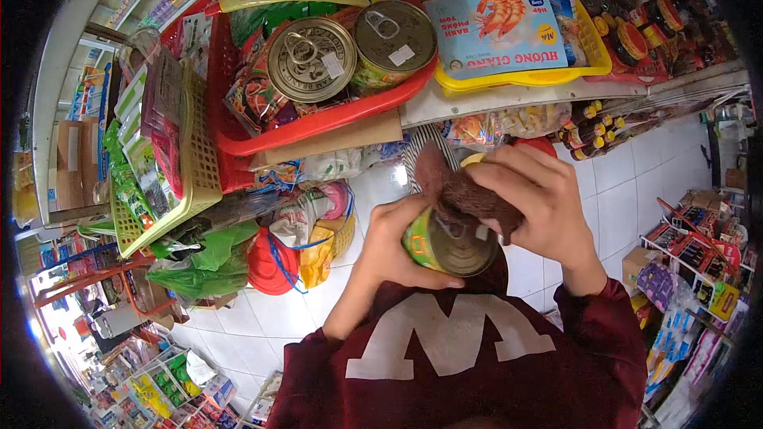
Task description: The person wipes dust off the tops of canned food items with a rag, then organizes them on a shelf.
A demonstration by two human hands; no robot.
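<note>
My left hand (391, 246) is wrapped round a tin can (469, 253) with a green and yellow label and a pull-tab lid that faces up. In my right hand (544, 202) is a dark brown cloth (469, 191), bunched up and lying against the lid's edge. The cloth covers part of the can's top. Just beyond my hands, a red basket (334, 121) holds two more pull-tab cans, one silver-topped can (311, 59) and another can (395, 38) beside it, each with a small white sticker on its lid.
Right of the red basket stands a yellow tray (524, 79) with a blue shrimp-cracker box (502, 36). A yellow-green basket (199, 151) of packets is at the left. Bags and a red lid (272, 262) hang or lie below. Stocked shelves (703, 254) line the right side above white floor tiles (616, 210).
</note>
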